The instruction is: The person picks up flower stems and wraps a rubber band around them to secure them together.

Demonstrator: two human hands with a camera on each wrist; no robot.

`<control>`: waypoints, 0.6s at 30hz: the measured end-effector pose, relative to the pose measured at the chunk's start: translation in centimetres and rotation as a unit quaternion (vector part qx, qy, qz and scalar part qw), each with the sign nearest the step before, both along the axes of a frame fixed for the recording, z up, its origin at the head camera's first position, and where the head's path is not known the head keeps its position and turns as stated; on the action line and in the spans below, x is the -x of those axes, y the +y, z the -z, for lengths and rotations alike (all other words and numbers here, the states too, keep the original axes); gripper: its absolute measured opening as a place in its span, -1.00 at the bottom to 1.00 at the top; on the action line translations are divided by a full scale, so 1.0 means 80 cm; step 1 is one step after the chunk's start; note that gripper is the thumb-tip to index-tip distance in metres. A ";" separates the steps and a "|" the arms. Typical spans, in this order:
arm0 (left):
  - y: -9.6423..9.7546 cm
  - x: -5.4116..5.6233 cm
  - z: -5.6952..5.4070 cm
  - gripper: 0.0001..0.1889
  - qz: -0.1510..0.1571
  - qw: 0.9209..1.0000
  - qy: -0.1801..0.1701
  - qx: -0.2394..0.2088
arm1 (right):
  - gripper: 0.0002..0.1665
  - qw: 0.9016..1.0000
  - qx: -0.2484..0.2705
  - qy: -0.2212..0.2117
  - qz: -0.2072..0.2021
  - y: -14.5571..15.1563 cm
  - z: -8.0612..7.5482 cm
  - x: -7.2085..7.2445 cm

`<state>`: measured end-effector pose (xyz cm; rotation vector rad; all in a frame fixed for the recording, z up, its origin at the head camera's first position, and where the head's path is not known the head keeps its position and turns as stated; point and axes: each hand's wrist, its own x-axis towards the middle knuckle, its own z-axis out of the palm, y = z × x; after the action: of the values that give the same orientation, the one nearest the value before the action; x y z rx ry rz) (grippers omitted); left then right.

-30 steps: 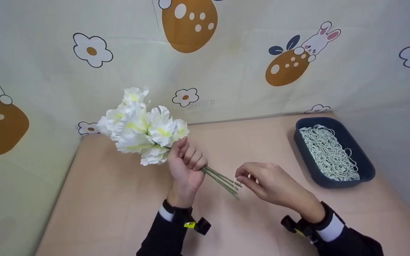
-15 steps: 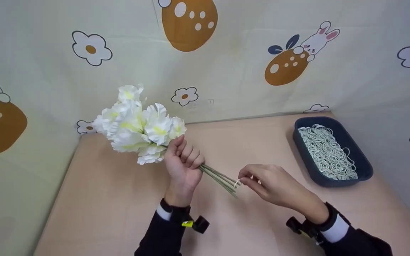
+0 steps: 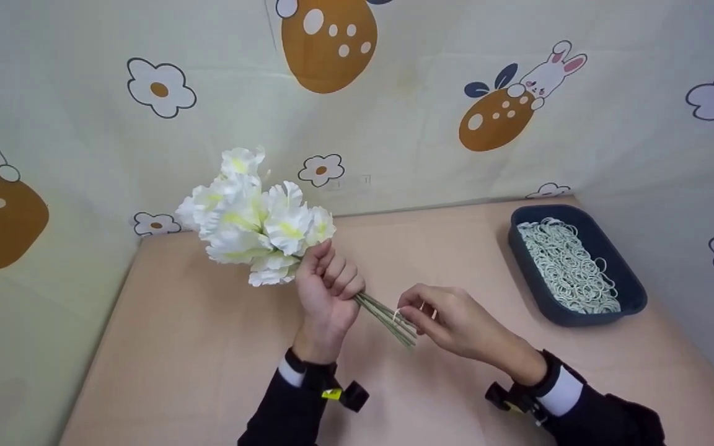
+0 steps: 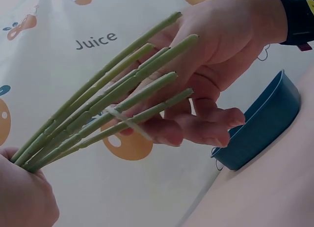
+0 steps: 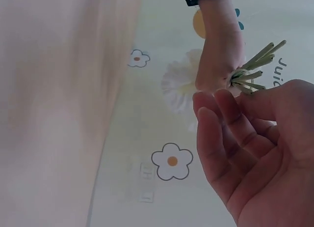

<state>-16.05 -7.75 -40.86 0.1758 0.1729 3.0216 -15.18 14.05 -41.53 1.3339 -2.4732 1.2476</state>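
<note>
A bunch of white artificial flowers (image 3: 245,217) with yellow centres points up and left in the head view. My left hand (image 3: 331,300) grips it just below the blooms, and the green stems (image 3: 385,317) stick out to the lower right. Close to the stem ends, my right hand (image 3: 465,322) pinches a thin pale rubber band (image 3: 396,316) between thumb and fingers. From the left wrist, the band (image 4: 128,122) crosses the lower stems, while the upper stems fan apart. In the right wrist view, curled fingers (image 5: 211,143) partly cover the stem ends.
A dark blue plastic tub (image 3: 633,291) holding a heap of pale rubber bands (image 3: 568,266) stands at the right on the pinkish table (image 3: 208,371). Behind the table hangs a cloth backdrop (image 3: 406,124) printed with rabbits and flowers.
My right hand has moved left toward my left hand, bringing the rubber band from the stem tips a little farther up the stems. The bunch has shifted slightly; my left hand keeps its grip.
</note>
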 end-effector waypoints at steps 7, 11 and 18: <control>0.007 -0.004 0.002 -0.53 0.024 0.999 -0.004 0.020 | -0.91 0.999 0.027 -0.024 -0.007 -0.014 0.006 0.010; 0.007 -0.007 -0.001 -0.53 0.037 0.999 0.007 0.005 | -0.95 0.999 0.017 0.027 -0.006 -0.016 0.015 0.014; 0.003 -0.012 -0.007 -0.50 0.021 0.995 0.080 -0.060 | -0.78 0.996 -0.016 0.082 -0.009 -0.027 0.036 0.013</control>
<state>-15.07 -7.51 -40.31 0.4279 -0.0010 2.9762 -16.26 11.88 -44.42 1.4079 -2.3826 1.0586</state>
